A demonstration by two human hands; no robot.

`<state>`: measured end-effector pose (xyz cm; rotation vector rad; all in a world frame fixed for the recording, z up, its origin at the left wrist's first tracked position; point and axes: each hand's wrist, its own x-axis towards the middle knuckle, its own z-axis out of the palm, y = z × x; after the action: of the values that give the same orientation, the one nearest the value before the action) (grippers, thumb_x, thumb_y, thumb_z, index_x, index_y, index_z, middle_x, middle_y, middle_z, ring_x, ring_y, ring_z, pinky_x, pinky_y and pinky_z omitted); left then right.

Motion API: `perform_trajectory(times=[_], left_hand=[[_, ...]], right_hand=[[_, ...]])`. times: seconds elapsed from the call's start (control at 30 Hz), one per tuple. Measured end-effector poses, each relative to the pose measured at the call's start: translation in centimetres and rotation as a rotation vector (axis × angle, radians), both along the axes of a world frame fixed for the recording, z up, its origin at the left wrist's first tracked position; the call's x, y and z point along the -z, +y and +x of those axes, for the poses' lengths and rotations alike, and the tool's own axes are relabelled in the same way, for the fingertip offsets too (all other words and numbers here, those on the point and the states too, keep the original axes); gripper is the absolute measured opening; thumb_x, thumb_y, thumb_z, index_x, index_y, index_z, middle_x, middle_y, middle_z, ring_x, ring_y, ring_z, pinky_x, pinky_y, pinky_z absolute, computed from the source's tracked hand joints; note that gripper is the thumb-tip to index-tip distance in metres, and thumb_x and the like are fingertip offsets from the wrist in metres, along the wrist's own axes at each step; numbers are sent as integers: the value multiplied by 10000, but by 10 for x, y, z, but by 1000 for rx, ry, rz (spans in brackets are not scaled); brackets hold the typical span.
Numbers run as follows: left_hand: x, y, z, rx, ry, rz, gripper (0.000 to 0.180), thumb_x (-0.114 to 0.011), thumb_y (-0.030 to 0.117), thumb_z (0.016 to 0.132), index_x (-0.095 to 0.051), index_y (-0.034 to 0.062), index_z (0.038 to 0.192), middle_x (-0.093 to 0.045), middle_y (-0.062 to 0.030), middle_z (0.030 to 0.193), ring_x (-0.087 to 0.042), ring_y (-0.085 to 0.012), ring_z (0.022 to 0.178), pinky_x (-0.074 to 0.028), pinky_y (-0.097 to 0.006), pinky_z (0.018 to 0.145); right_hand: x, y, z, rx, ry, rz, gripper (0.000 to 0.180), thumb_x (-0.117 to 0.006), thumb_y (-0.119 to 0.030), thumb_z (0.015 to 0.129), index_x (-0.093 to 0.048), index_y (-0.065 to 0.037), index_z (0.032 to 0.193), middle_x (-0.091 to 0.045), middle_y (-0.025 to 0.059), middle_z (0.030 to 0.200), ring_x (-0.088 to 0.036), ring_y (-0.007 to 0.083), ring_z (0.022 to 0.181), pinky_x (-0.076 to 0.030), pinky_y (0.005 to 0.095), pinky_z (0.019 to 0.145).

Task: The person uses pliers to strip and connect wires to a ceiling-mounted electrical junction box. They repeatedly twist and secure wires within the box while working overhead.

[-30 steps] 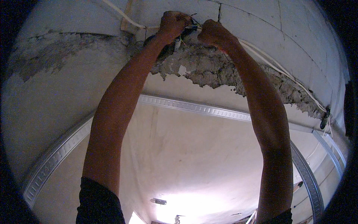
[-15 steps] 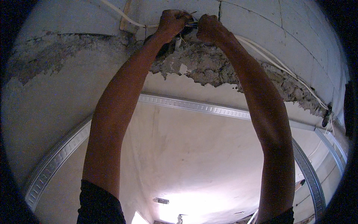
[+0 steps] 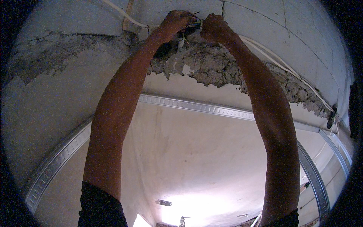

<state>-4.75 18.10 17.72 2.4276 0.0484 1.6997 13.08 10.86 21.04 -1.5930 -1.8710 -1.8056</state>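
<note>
Both my arms reach up to a wall opening where plaster is broken away. My left hand and my right hand are closed close together on a bundle of thin wires that sticks out between them at the top of the rough hole. A white cable runs from beside my right hand down along the wall to the right. Another white cable comes in from the upper left. The wire ends are mostly hidden by my fingers.
Crumbling grey plaster stretches along the wall below the hands. A perforated metal profile runs along the wall and ceiling joint. A dark fitting hangs at the right cable end. A bright light glows at the bottom.
Both hands have kept to the same spot on the wires, with only a slight shift of the view.
</note>
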Motion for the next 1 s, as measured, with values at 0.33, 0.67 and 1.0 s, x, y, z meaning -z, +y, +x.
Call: perform_trajectory(times=[0.33, 0.67, 1.0], left_hand=[[-13, 1, 0, -39, 136, -49, 549, -731, 561, 895, -730, 38, 1063, -686, -35, 885, -577, -146, 783, -474, -330, 695], [-22, 23, 23, -58, 70, -107, 579, -756, 594, 857, -737, 48, 1046, -676, -36, 868, -576, -147, 761, -466, -327, 675], [-8, -11, 16, -90, -12, -75, 552, -816, 555, 808, -759, 30, 968, -720, -57, 863, -633, -167, 781, -510, -356, 723]], right_hand=[[-5, 54, 29, -328, 494, 179, 537, -728, -291, 822, -609, 160, 1089, -641, 307, 1055, -681, 480, 944, -560, 515, 891], [-8, 39, 28, -319, 569, -11, 409, -705, -371, 822, -732, 37, 825, -722, 259, 828, -733, 396, 778, -594, 482, 788], [-15, 57, 28, -3, 310, -140, 351, -639, -424, 825, -726, -120, 673, -711, 108, 671, -735, 296, 685, -600, 429, 688]])
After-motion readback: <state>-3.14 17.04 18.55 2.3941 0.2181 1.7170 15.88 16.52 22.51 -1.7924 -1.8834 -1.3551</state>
